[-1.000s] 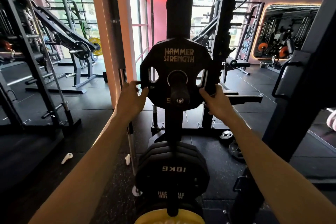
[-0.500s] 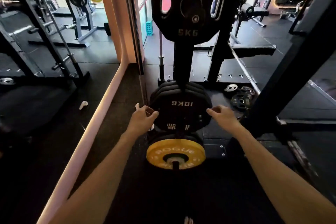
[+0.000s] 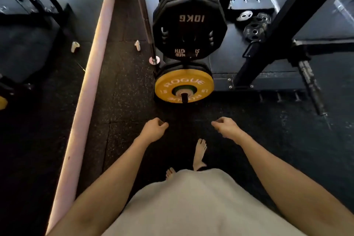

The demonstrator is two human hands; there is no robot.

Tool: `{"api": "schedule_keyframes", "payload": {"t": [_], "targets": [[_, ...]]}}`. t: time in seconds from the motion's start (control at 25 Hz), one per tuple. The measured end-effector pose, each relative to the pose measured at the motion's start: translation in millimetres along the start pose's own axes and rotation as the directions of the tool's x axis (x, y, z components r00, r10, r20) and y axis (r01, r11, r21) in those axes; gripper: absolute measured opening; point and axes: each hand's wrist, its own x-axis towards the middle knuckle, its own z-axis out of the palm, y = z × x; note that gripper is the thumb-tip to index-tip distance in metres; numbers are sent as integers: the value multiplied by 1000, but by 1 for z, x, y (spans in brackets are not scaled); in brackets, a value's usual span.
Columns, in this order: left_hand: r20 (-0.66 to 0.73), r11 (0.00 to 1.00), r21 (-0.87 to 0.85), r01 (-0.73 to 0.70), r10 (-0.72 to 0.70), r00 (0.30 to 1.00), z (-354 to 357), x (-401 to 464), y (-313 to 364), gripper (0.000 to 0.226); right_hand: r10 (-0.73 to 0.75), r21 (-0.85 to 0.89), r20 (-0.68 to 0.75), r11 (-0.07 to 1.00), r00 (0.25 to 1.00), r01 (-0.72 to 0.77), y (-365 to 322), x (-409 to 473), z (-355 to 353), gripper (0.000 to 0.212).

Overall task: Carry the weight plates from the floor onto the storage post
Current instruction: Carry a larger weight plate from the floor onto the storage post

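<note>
A stack of black 10KG plates [image 3: 189, 30] hangs on a storage post ahead. Below it a yellow Rogue plate [image 3: 183, 86] sits on the lowest post, in front of black plates. A few small black and silver plates [image 3: 254, 28] lie on the floor at the right, behind the rack's upright. My left hand [image 3: 154, 129] and my right hand [image 3: 225, 126] hang empty above the floor, fingers loosely curled, a short way in front of the yellow plate. Neither touches any plate.
A black rack frame [image 3: 283, 25] stands at the right with a barbell sleeve [image 3: 310, 84] jutting out. A barbell [image 3: 146, 21] leans upright left of the plates. A pink-lit mirror edge [image 3: 86, 90] runs along the left. My bare feet [image 3: 199, 153] stand on the rubber floor.
Both hands let go of the 5KG plate on the upper post and dropped low, empty. The view tilted down to the floor and my feet.
</note>
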Motion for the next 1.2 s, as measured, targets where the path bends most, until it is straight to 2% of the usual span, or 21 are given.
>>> {"api": "schedule_keyframes", "payload": {"t": [0.12, 0.28, 0.4, 0.52, 0.68, 0.84, 1.0, 1.2], "targets": [[134, 997, 72, 30, -40, 990, 46, -22, -37, 31, 109, -16, 60, 994, 992, -108, 53, -21, 37, 29], [328, 965, 261, 1, -90, 940, 104, -55, -71, 27, 223, -42, 129, 975, 966, -219, 135, -60, 72, 22], [435, 911, 400, -99, -93, 896, 137, -68, -75, 31, 271, 17, 90, 962, 958, -273, 190, -86, 72, 18], [496, 841, 500, -204, -85, 864, 165, -73, -63, 33, 315, 155, 25, 937, 949, -315, 238, -107, 57, 18], [510, 740, 605, -293, -78, 856, 225, -74, -17, 33, 388, 332, -42, 875, 921, -353, 324, -151, 31, 14], [522, 620, 670, -408, -3, 853, 306, -93, 50, 34, 446, 409, -59, 827, 893, -386, 416, -195, 9, 13], [563, 478, 702, -528, 83, 822, 400, -124, 126, 35, 558, 621, -39, 663, 829, -417, 515, -239, -25, 13], [587, 506, 623, -597, 202, 784, 491, -146, 221, 31, 661, 837, 12, 404, 750, -370, 594, -264, -54, 11]]}}
